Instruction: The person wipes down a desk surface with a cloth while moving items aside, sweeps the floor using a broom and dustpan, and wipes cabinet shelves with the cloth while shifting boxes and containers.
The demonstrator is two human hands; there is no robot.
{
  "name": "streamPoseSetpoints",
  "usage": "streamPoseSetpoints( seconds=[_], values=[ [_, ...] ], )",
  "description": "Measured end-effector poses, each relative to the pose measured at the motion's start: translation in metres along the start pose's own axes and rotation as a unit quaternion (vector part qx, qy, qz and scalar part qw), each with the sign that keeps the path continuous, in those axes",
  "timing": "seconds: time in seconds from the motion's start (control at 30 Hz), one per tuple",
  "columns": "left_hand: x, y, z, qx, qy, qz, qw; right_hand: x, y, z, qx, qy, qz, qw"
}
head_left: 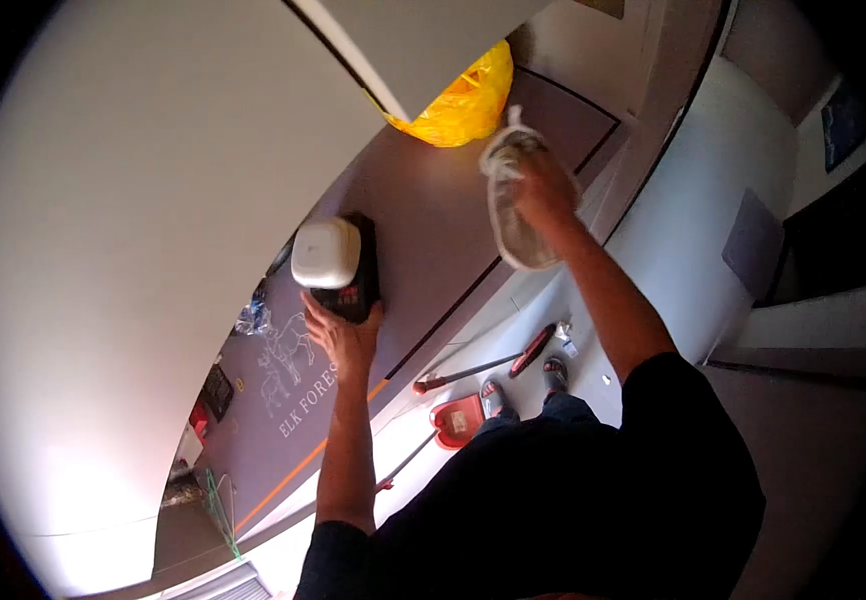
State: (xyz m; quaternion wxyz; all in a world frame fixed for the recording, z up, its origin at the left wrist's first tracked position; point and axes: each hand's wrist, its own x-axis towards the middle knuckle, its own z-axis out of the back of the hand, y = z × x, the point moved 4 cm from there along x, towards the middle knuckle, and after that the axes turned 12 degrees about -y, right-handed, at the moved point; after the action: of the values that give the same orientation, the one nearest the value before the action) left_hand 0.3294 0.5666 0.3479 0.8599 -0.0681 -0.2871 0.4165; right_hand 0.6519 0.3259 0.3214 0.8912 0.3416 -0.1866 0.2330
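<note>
While gripped in the right hand (545,185), a crumpled grey cloth (515,215) hangs over the mauve table (433,230), fingers pressed together around its upper bunch. Just beyond, a yellow plastic bag (463,100) under a white cabinet door (413,40). Lower left, the left hand (343,335), fingers spread, touching a black device (358,285) topped by a white box (326,252). On the table mat, white deer artwork and lettering (293,375). Down on the floor, a red dustpan (458,420), a long-handled tool (473,372), sandalled feet (523,385).
</note>
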Motion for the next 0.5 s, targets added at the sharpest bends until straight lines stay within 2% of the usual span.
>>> streamPoseSetpoints(
  seconds=[0.07,0.17,0.27,0.37,0.47,0.5],
  values=[
    [0.026,-0.017,-0.016,-0.001,0.037,0.038,0.999,0.009,-0.040,0.017,-0.085,-0.004,-0.035,0.996],
    [0.070,-0.030,-0.056,-0.003,0.017,0.000,1.000,0.034,-0.100,-0.003,-0.154,-0.099,-0.018,0.983],
    [0.113,-0.046,-0.081,0.006,0.022,0.012,1.000,0.050,-0.101,0.011,-0.153,-0.071,-0.091,0.982],
    [0.148,-0.041,-0.119,0.024,-0.007,0.000,1.000,0.056,-0.110,0.007,-0.159,-0.127,-0.089,0.975],
    [0.159,-0.052,-0.129,0.009,0.011,0.003,1.000,0.054,-0.104,0.013,-0.151,-0.126,-0.098,0.976],
    [0.159,-0.055,-0.128,0.018,-0.008,-0.009,1.000,0.054,-0.104,0.012,-0.151,-0.154,-0.082,0.973]
  ],
)
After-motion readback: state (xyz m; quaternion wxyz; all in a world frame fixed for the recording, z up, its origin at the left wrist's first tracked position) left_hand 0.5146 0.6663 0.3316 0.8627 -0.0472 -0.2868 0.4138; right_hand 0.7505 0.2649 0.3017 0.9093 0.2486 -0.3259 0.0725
